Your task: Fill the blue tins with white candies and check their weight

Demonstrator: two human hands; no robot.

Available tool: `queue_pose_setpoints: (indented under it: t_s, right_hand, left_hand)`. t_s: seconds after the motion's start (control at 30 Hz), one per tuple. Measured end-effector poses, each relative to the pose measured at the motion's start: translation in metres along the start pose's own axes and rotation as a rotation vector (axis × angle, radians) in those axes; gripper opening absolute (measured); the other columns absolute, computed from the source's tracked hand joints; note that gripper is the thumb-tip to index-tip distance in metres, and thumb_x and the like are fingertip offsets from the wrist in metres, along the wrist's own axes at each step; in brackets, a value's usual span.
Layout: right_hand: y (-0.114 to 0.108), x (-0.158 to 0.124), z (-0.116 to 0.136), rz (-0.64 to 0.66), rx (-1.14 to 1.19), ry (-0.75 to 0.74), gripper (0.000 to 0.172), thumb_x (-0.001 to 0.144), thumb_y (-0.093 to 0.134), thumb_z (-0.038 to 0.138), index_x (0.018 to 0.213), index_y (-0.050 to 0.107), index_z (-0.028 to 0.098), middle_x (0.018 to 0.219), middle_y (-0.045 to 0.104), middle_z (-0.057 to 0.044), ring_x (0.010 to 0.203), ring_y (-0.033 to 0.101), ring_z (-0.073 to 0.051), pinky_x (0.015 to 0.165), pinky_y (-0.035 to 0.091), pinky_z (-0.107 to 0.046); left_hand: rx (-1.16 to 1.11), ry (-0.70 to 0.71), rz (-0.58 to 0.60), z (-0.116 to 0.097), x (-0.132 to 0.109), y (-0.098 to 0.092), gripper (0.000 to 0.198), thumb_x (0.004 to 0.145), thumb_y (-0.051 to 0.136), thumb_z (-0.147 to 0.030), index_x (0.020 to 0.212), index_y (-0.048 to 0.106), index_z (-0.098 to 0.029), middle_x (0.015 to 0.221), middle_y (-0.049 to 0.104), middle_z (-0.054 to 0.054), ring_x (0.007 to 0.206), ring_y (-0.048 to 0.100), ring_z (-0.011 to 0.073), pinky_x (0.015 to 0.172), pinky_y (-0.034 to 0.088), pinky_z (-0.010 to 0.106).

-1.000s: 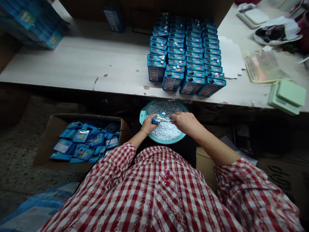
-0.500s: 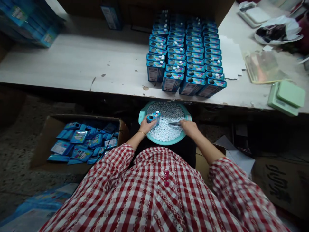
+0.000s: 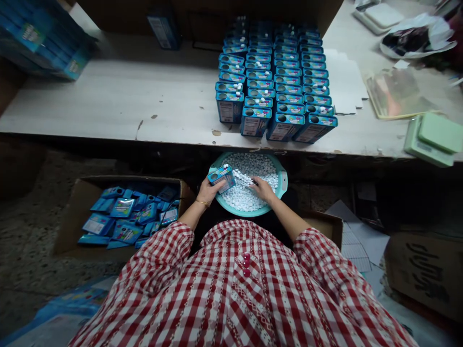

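Observation:
A teal basin point(image 3: 282, 179) full of small white candies point(image 3: 253, 166) rests in my lap below the table edge. My left hand point(image 3: 207, 192) grips a small blue box point(image 3: 221, 177) over the basin's left side, with a white candy at the box's top hole. My right hand point(image 3: 263, 189) lies on the candies with its fingers closed round a thin scoop-like tool point(image 3: 243, 176) that carries a row of candies toward the box. Several rows of filled blue boxes point(image 3: 275, 82) stand upright on the table above the basin.
A cardboard carton point(image 3: 77, 212) of loose flat blue boxes sits on the floor at my left. The worn white table point(image 3: 119, 101) carries blue packs at far left, a green scale point(image 3: 432, 137) at right, a plastic sleeve and a white bag. Cartons and paper lie at my right.
My left hand has turned the blue box more upright and shifted it left. My right hand has drawn back toward me and now lifts a row of candies on the tool.

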State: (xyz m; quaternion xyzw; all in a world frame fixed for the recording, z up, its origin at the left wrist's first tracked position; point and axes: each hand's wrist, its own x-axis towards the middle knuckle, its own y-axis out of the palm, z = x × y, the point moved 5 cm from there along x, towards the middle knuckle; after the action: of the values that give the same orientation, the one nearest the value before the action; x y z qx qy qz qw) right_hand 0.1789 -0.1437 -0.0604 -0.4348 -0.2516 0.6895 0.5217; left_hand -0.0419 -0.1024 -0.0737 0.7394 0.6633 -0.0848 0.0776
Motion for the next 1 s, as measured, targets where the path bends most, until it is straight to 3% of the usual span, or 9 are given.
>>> queue_pose_setpoints:
  t_s: [0.13,0.27,0.37,0.57,0.8,0.9,1.0]
  right_hand:
    - [-0.035,-0.016,-0.008,-0.026,0.036,-0.023,0.032,0.086,0.050,0.023,0.116,0.054,0.015,0.108,0.065,-0.008,0.098,0.060,-0.017,0.081,0.045,-0.025]
    - [-0.080,-0.032,0.013,-0.049,0.023,-0.139,0.031,0.084,0.053,0.023,0.114,0.057,0.017,0.106,0.066,-0.007,0.096,0.060,-0.018,0.081,0.044,-0.028]
    - [-0.102,-0.040,0.040,0.026,-0.143,-0.156,0.033,0.084,0.053,0.025,0.117,0.056,0.022,0.114,0.065,-0.006,0.101,0.060,-0.019,0.082,0.043,-0.028]
    - [-0.112,-0.046,0.087,0.129,-0.553,-0.112,0.030,0.088,0.048,0.031,0.116,0.053,0.024,0.109,0.066,-0.009,0.093,0.063,-0.022,0.073,0.044,-0.028]
    - [-0.108,-0.050,0.121,0.148,-0.698,-0.184,0.029,0.090,0.031,0.016,0.108,0.054,0.017,0.094,0.066,-0.014,0.084,0.064,-0.024,0.066,0.043,-0.029]
    - [-0.117,-0.057,0.120,0.121,-0.699,-0.188,0.029,0.090,0.031,0.015,0.104,0.056,0.018,0.095,0.065,-0.012,0.085,0.063,-0.023,0.064,0.042,-0.028]
    - [-0.125,-0.062,0.089,0.076,-0.660,-0.128,0.023,0.090,0.039,0.026,0.105,0.056,0.022,0.101,0.065,-0.009,0.086,0.063,-0.022,0.063,0.042,-0.027]
  left_hand:
    - [0.208,0.118,-0.051,-0.014,0.000,-0.009,0.051,0.060,0.073,-0.039,0.104,0.060,-0.016,0.094,0.068,0.005,0.089,0.063,0.0205,0.088,0.047,0.035]
    - [0.333,0.178,0.006,-0.018,0.003,0.012,0.046,0.062,0.071,-0.034,0.104,0.061,-0.017,0.096,0.067,0.005,0.089,0.062,0.0205,0.088,0.047,0.034]
    - [0.381,0.263,0.067,-0.022,0.004,0.030,0.042,0.064,0.070,-0.029,0.103,0.062,-0.019,0.104,0.065,0.006,0.098,0.060,0.0222,0.092,0.044,0.035]
    - [0.456,0.350,0.150,-0.024,0.002,0.042,0.042,0.065,0.068,-0.023,0.106,0.062,-0.018,0.111,0.062,0.009,0.105,0.057,0.0245,0.095,0.043,0.037]
    - [0.467,0.378,0.158,-0.024,-0.001,0.041,0.040,0.067,0.067,-0.023,0.107,0.061,-0.020,0.111,0.062,0.008,0.106,0.057,0.0233,0.097,0.042,0.038]
    - [0.442,0.398,0.154,-0.021,-0.001,0.039,0.040,0.067,0.068,-0.025,0.106,0.061,-0.020,0.112,0.062,0.008,0.107,0.056,0.0227,0.099,0.041,0.038]
    - [0.399,0.446,0.127,-0.018,-0.002,0.032,0.041,0.069,0.067,-0.030,0.108,0.060,-0.019,0.113,0.061,0.009,0.108,0.056,0.0220,0.100,0.041,0.037]
